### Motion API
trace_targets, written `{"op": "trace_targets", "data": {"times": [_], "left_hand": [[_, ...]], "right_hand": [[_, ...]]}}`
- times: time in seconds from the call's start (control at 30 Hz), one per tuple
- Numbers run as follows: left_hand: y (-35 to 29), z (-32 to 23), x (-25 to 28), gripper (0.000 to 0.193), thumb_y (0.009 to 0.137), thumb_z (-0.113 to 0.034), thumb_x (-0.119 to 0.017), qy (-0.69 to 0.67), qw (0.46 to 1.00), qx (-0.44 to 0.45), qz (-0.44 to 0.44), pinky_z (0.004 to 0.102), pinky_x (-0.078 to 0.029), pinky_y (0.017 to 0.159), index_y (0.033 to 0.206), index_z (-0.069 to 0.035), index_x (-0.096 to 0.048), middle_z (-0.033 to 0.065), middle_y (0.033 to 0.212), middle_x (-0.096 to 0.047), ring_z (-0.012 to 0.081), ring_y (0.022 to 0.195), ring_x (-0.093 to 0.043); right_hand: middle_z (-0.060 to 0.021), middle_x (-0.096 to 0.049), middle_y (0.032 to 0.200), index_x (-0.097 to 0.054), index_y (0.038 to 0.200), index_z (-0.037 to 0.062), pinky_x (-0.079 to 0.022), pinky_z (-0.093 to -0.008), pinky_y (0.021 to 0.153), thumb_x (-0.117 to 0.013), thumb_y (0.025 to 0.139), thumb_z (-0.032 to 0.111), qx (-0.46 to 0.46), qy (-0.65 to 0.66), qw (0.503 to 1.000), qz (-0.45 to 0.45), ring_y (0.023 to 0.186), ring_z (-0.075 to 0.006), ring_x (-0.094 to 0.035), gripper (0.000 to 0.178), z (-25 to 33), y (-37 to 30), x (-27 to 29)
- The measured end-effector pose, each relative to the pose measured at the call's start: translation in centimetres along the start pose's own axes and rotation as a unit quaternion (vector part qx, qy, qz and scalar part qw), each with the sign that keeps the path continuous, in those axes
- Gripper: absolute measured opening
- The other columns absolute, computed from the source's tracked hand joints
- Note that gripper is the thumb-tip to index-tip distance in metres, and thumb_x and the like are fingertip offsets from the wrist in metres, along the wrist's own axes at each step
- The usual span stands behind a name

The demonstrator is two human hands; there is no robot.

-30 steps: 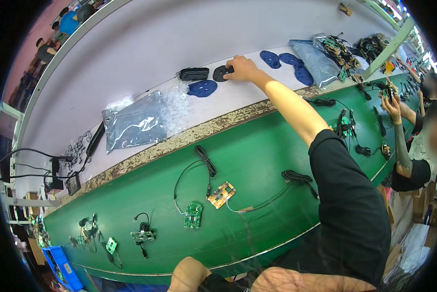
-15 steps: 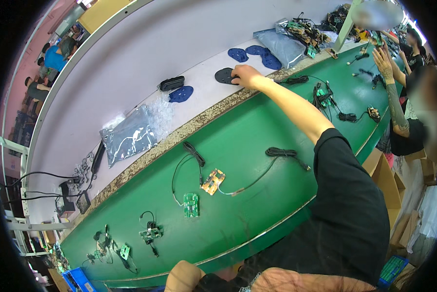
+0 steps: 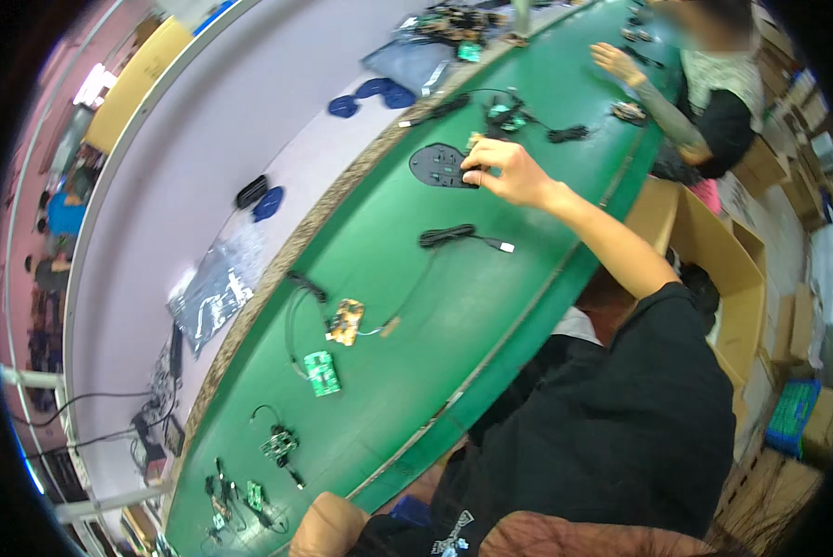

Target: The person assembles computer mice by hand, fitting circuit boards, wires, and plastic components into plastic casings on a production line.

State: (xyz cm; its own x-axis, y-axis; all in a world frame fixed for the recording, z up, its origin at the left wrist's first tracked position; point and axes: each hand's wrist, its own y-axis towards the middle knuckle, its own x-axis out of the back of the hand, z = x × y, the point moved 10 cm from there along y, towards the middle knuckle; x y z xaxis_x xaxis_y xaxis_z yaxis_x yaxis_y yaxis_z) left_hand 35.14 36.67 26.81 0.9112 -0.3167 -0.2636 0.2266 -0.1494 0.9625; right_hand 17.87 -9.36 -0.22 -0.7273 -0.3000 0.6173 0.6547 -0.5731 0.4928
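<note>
My right hand (image 3: 509, 172) pinches the edge of a dark, rounded plastic base plate (image 3: 438, 165) with slots cut in it, held over the green workbench (image 3: 407, 362). Beyond that hand lie a circuit board (image 3: 506, 115) and a coiled black cable (image 3: 568, 135). Nearer to me is a bundled cable (image 3: 449, 236) with a light plug at its end. It runs to a copper-coloured board (image 3: 346, 321), beside which lies a green circuit board (image 3: 322, 373). Of my left arm (image 3: 328, 524) only a bent part shows at the lower edge; the left hand is out of sight.
Blue plates (image 3: 379, 90) and a black object (image 3: 251, 191) lie on the white ledge, with a plastic bag (image 3: 214, 295) farther left. More wired boards (image 3: 279, 446) are at the near left. A co-worker's hand (image 3: 618, 63) reaches over the bench; a cardboard box (image 3: 736, 278) stands at right.
My right hand has lifted the dark base plate off the white ledge and brought it over the green bench. The view has turned towards the right.
</note>
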Motion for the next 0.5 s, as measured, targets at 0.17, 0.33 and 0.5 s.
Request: {"op": "trace_targets", "data": {"times": [0.17, 0.33, 0.5], "left_hand": [[-0.9, 0.1, -2.1, 0.021, 0.077, 0.008, -0.062, 0.003, 0.998, -0.067, 0.008, 0.0297, -0.056, 0.054, 0.091, -0.007, -0.058, -0.0007, 0.084, -0.063, 0.0105, 0.066, -0.063], [-1.4, -0.4, -4.5, 0.022, 0.076, 0.009, -0.062, 0.067, 0.987, -0.140, 0.036, 0.0298, -0.055, 0.053, 0.091, -0.007, -0.058, -0.0002, 0.084, -0.064, 0.0106, 0.065, -0.063], [-2.0, 1.0, -8.1, 0.023, 0.075, 0.009, -0.062, 0.168, 0.961, -0.204, 0.082, 0.0299, -0.055, 0.053, 0.090, -0.007, -0.058, 0.0002, 0.084, -0.064, 0.0107, 0.064, -0.063]], "right_hand": [[-0.0111, -0.067, 0.091, -0.070, 0.096, 0.0007, -0.053, -0.0368, 0.072, -0.076, 0.084, 0.010, -0.050, -0.039, 0.997, -0.032, 0.083, -0.0271, -0.065, 0.016, 1.9, -8.4, 6.2], [-0.0106, -0.067, 0.091, -0.070, 0.095, 0.0008, -0.053, -0.0367, 0.073, -0.077, 0.083, 0.009, -0.044, -0.046, 0.998, -0.025, 0.083, -0.0269, -0.065, 0.016, 3.3, -10.3, 8.2], [-0.0105, -0.066, 0.091, -0.072, 0.096, 0.0009, -0.053, -0.0341, 0.069, -0.079, 0.080, 0.006, 0.012, -0.021, 1.000, -0.003, 0.079, -0.0250, -0.065, 0.018, 3.4, -9.2, 8.5]]}}
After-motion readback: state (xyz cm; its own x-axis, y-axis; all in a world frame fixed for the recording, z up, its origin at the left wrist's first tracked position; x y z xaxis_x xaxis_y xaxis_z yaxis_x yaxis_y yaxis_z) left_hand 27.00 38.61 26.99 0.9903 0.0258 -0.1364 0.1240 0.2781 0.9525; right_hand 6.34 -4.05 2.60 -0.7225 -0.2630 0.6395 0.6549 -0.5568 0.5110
